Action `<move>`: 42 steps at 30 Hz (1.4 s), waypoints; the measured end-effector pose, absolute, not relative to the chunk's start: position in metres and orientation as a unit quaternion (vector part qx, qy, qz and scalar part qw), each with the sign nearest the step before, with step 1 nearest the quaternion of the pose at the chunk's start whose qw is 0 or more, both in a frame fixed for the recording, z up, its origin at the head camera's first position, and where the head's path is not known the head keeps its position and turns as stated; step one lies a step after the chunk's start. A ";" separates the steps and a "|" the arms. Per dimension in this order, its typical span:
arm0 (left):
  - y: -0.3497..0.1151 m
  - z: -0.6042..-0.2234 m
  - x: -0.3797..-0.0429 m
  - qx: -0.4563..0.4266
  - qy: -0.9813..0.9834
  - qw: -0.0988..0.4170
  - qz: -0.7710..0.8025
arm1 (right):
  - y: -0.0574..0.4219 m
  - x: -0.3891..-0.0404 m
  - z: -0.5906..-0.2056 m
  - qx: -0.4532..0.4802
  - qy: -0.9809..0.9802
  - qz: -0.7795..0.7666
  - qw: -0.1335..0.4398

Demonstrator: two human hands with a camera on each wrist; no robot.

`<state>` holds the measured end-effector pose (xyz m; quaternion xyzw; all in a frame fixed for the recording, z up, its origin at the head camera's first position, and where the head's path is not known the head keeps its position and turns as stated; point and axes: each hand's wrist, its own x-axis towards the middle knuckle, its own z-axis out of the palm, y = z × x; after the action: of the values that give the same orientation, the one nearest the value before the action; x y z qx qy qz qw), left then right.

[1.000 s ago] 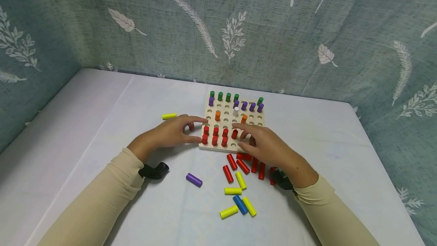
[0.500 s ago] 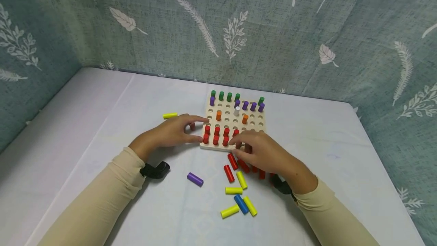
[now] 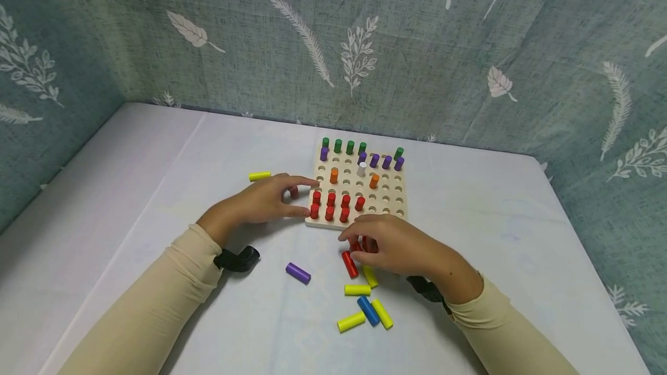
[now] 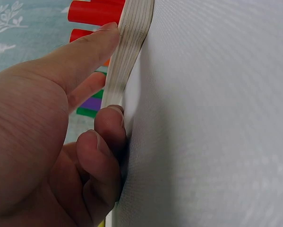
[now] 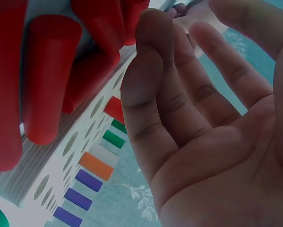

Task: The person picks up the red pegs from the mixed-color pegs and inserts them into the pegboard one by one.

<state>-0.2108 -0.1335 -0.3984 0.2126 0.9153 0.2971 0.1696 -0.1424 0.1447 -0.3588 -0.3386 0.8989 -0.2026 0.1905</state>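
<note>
A person's right hand [image 3: 398, 245] hovers over a cluster of loose red wooden cylinder pegs [image 3: 350, 264] lying on the white table [image 3: 156, 190] just in front of the near edge of a square pale wooden pegboard [image 3: 388, 195]. The one red peg plainly visible beside the fingertips lies flat, its long axis running from the board's near edge toward the person, slightly slanted. The right hand's fingers are loosely curved and touch the red pegs beneath them; the right wrist view shows the palm open with fingers only gently bent, and whether any peg is pinched cannot be told. The left hand [image 3: 266, 201] rests at the board's left edge, index finger stretched along the rim and thumb against the near corner, the other fingers curled on the table; the left wrist view shows it pressing the board's side. 7 red pegs stand upright in the board's near rows. In front of the board, farther from it than the red cluster, lie yellow pegs [image 3: 356, 290], a blue peg [image 3: 367, 311] and a purple peg [image 3: 297, 273]
</note>
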 end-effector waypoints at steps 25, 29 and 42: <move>-0.134 -0.399 -0.210 0.219 0.914 0.169 0.298 | 0.138 -0.139 -0.366 -0.345 0.896 -0.169 0.224; -0.134 -0.399 -0.210 0.222 0.913 0.167 0.300 | 0.138 -0.139 -0.366 -0.339 0.897 -0.163 0.231; -0.135 -0.399 -0.210 0.225 0.913 0.159 0.300 | 0.137 -0.138 -0.367 -0.332 0.903 -0.155 0.226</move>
<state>-0.2101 -0.1350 -0.3990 0.2250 0.9132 0.3001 0.1592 -0.1379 0.1371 -0.3666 -0.3317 0.9027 -0.1545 0.2262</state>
